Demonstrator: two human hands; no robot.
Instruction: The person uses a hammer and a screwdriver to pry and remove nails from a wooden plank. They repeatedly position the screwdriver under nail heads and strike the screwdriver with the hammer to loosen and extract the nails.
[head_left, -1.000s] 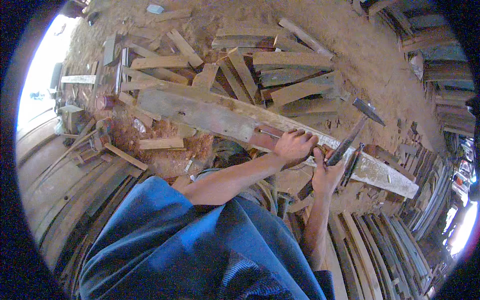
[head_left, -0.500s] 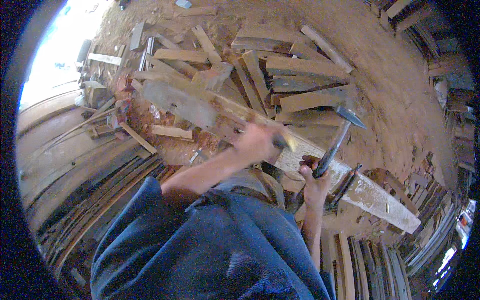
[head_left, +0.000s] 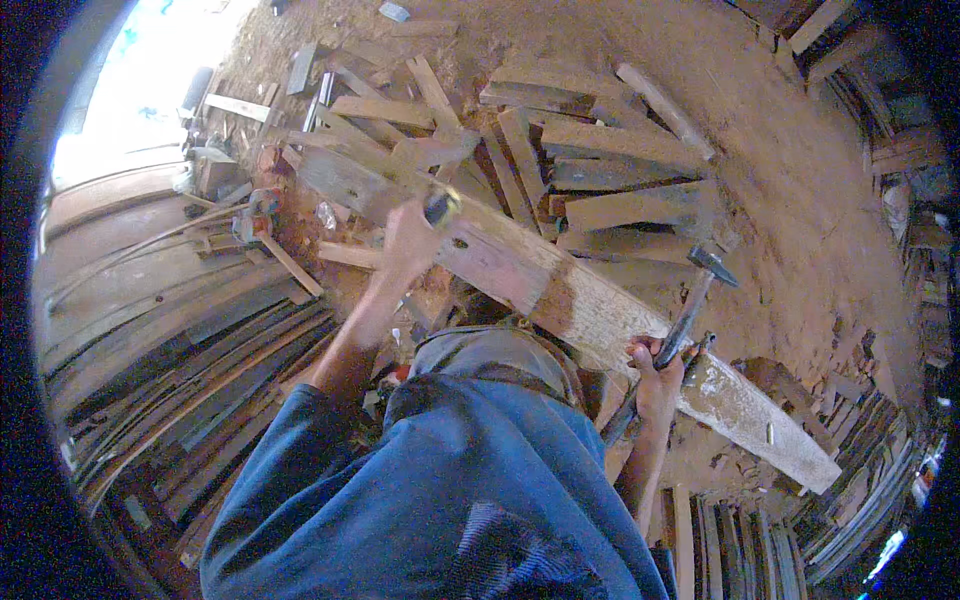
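Note:
A long, pale, weathered plank (head_left: 600, 310) lies slantwise before me from far left to near right, with a dark damp-looking patch midway. My left hand (head_left: 408, 235) is closed on a small dark object with a yellow edge (head_left: 440, 207), over the plank's left part; blur hides its exact kind. My right hand (head_left: 657, 378) is wrapped round the handle of a hammer (head_left: 686, 318) beside the plank's right half. The hammer's metal head points up and away from me. A dark metal bar (head_left: 703, 345) crosses the plank just behind my right hand, partly hidden.
Loose offcuts (head_left: 630, 165) lie heaped beyond the plank on reddish dirt. Long boards are stacked at the left (head_left: 190, 390), and more boards (head_left: 740, 540) stand in a row at the near right. A power tool (head_left: 258, 215) sits at the left.
My left hand has swept left along the plank with the dark and yellow object, away from the middle. My right hand, holding the hammer, has shifted slightly right and nearer.

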